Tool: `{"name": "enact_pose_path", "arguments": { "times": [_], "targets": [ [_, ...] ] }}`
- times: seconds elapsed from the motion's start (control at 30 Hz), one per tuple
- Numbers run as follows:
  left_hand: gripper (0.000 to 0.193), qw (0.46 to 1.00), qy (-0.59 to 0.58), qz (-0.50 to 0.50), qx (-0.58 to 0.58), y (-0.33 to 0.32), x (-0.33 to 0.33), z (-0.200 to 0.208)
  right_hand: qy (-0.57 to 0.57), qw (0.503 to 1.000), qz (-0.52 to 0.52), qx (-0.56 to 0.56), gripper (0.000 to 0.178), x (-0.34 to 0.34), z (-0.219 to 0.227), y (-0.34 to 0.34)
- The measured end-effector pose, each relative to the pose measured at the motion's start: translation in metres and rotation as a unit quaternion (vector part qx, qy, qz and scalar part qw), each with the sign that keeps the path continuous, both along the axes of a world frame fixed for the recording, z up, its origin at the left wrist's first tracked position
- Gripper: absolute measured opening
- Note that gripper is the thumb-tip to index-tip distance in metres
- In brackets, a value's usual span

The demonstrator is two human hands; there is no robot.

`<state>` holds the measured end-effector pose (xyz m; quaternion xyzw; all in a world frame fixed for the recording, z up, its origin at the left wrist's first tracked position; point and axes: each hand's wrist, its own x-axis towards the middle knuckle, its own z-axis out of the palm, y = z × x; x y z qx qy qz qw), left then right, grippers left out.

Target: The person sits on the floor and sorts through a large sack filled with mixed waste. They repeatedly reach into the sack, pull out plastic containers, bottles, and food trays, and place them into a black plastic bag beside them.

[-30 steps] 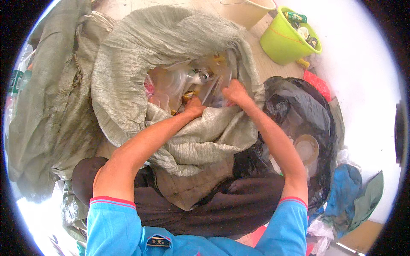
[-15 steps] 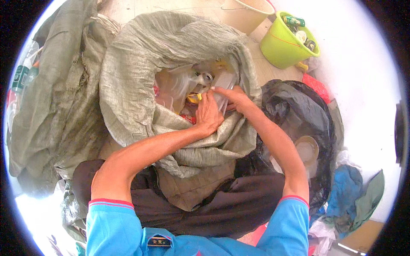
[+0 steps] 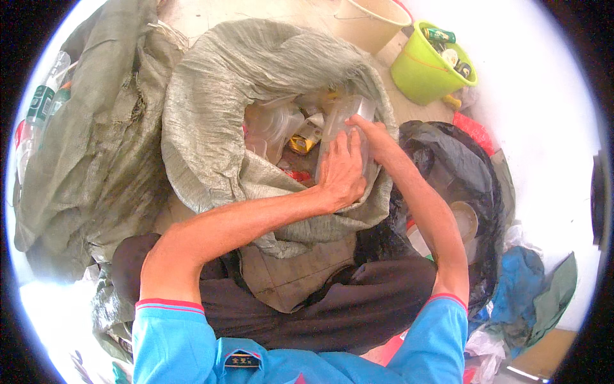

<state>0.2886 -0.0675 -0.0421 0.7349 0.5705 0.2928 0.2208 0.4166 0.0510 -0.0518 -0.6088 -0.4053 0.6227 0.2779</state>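
Two hands share one clear plastic container (image 3: 339,121): the right hand (image 3: 380,142) is curled round its right edge with the thumb on top, while the left hand (image 3: 343,176) lays long, slightly parted fingers over its near part, thumb hidden, its grip impossible to tell. Its long axis points away from the person, leaning right, inside the right side of the woven sack's (image 3: 204,121) mouth.

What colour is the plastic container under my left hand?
The container is clear and colourless, best seen in the head view.
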Motion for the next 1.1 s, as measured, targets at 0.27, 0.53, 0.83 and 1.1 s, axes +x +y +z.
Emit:
{"name": "enact_pose_path", "arguments": {
  "times": [0.27, 0.53, 0.83, 1.1],
  "targets": [
    [0.050, 0.994, -0.011, -0.071, 0.077, 0.020, 0.000, 0.057, -0.097, 0.893, 0.305, 0.316, 0.040, 0.032, 0.002, 0.012],
    [0.016, 0.963, -0.155, 0.050, 0.214, 0.106, -0.055, 0.121, 0.113, 0.949, 0.008, 0.293, 0.032, 0.091, 0.062, -0.034],
    [0.033, 0.973, -0.109, -0.195, 0.050, 0.061, 0.026, 0.064, 0.222, 0.834, -0.435, 0.258, 0.049, 0.298, 0.046, -0.249],
    [0.022, 0.992, 0.065, -0.087, 0.066, 0.109, 0.000, 0.020, 0.175, 0.870, -0.439, 0.137, 0.051, 0.389, -0.082, -0.206]
  ]
}}
